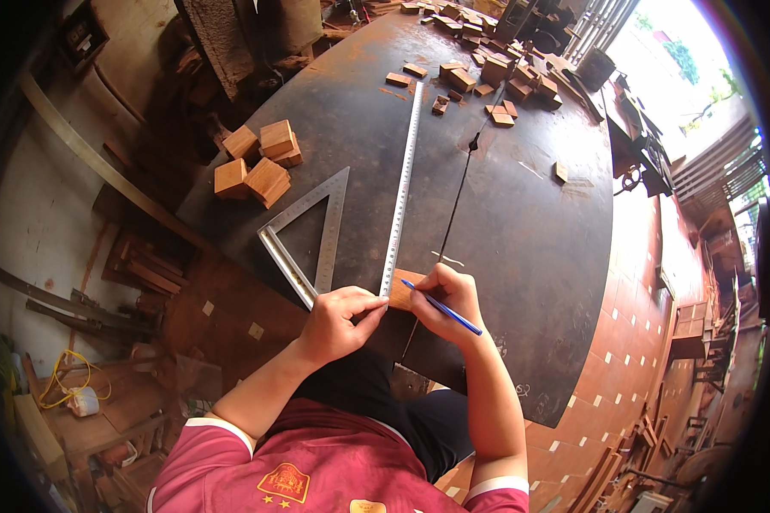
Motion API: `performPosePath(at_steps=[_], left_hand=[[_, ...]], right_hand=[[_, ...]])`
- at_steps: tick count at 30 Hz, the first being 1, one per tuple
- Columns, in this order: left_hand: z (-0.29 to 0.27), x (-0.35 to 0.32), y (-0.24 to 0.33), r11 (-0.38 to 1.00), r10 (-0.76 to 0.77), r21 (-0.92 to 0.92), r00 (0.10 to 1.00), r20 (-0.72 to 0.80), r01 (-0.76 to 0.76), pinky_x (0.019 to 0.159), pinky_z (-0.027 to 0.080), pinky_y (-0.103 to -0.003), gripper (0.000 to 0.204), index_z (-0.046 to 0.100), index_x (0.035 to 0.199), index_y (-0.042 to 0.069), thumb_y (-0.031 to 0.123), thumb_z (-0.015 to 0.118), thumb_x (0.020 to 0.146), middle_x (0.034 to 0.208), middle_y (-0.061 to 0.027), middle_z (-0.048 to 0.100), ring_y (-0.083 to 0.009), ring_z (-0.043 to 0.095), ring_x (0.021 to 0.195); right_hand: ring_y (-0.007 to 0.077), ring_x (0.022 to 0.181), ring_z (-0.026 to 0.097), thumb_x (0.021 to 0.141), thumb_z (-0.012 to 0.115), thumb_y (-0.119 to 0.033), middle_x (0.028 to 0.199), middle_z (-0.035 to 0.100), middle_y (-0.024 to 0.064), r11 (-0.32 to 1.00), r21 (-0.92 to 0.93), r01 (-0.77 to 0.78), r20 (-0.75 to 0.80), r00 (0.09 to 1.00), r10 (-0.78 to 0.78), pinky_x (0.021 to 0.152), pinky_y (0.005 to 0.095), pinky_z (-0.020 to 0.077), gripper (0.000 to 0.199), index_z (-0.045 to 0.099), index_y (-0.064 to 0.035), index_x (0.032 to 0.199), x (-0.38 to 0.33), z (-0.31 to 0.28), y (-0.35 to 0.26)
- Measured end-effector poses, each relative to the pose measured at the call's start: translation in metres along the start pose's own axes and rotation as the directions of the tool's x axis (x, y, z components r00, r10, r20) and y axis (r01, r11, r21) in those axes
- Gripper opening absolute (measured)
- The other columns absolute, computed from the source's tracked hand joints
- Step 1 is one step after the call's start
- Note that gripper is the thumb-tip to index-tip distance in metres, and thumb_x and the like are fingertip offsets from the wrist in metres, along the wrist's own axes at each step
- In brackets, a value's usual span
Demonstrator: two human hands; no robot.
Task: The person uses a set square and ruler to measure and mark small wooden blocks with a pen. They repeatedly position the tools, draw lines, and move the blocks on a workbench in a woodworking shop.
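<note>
My left hand (342, 321) is closed, its thumb and fingers pinching the near end of a long metal ruler (402, 184). The ruler stretches away over the dark tabletop, its near end against a small wooden block (400, 292). In my right hand (449, 299) is a blue pen (453, 316), its tip on or just over the block's top. The right fingers hide part of the block. Left of the ruler lies a triangular metal square (329, 231), its thick edge close to my left hand.
Several wooden blocks (261, 162) are grouped at the left of the dark table (522, 248). Many offcuts (496, 73) lie scattered along its far end. One small wood piece (561, 171) sits at the right. A narrow dark seam runs lengthwise through the tabletop.
</note>
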State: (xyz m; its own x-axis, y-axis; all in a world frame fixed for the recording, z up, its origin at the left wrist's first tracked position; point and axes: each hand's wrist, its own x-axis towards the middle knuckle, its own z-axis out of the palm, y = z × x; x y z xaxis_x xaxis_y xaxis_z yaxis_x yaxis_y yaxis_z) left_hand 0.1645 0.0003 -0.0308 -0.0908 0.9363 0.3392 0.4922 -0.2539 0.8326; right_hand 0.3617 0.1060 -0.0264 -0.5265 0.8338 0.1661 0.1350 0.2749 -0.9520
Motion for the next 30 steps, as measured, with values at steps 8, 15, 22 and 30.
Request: performPosePath(at_steps=[8,15,22,30], left_hand=[[-0.0004,0.0001,0.0014,1.000,-0.008,-0.012,1.000,-0.004,0.008,0.069,0.059,-0.033,0.012,0.079,0.099,0.001,0.001,0.078,0.086,0.093,-0.0141,0.076,-0.0255,0.075,0.081],[-0.0006,-0.0001,0.0000,1.000,-0.011,-0.013,1.000,0.001,0.011,0.068,0.059,-0.032,0.013,0.079,0.099,0.001,0.001,0.078,0.087,0.092,-0.0139,0.076,-0.0256,0.075,0.080],[-0.0005,-0.0010,-0.0021,0.999,-0.010,-0.037,1.000,0.008,0.010,0.069,0.059,-0.033,0.013,0.079,0.100,0.001,0.001,0.078,0.087,0.092,-0.0141,0.076,-0.0263,0.075,0.080],[-0.0002,-0.0004,-0.0047,0.999,0.024,-0.037,1.000,-0.004,-0.024,0.068,0.059,-0.033,0.014,0.078,0.100,0.000,0.000,0.078,0.086,0.092,-0.0143,0.076,-0.0267,0.075,0.080]], right_hand=[[0.0096,0.061,0.067,0.084,0.075,-0.002,0.065,0.067,0.0080,1.000,-0.003,0.011,0.010,1.000,-0.011,0.055,0.0274,0.0508,0.016,0.060,0.0012,0.079,-0.0003,-0.0006,0.0011],[0.0101,0.061,0.068,0.084,0.075,-0.002,0.065,0.067,0.0086,1.000,0.015,-0.003,0.018,1.000,0.003,0.055,0.0274,0.0513,0.016,0.060,0.0015,0.078,0.0008,-0.0002,0.0000],[0.0022,0.060,0.054,0.082,0.075,0.000,0.063,0.061,0.0010,0.998,-0.019,0.061,-0.023,0.998,-0.062,0.051,0.0238,0.0427,0.021,0.057,0.0002,0.074,0.0061,0.0034,-0.0052],[0.0030,0.060,0.055,0.082,0.076,-0.001,0.063,0.061,0.0013,0.998,-0.046,0.048,-0.017,0.999,-0.049,0.051,0.0242,0.0436,0.021,0.057,-0.0003,0.073,0.0071,0.0033,-0.0065]])
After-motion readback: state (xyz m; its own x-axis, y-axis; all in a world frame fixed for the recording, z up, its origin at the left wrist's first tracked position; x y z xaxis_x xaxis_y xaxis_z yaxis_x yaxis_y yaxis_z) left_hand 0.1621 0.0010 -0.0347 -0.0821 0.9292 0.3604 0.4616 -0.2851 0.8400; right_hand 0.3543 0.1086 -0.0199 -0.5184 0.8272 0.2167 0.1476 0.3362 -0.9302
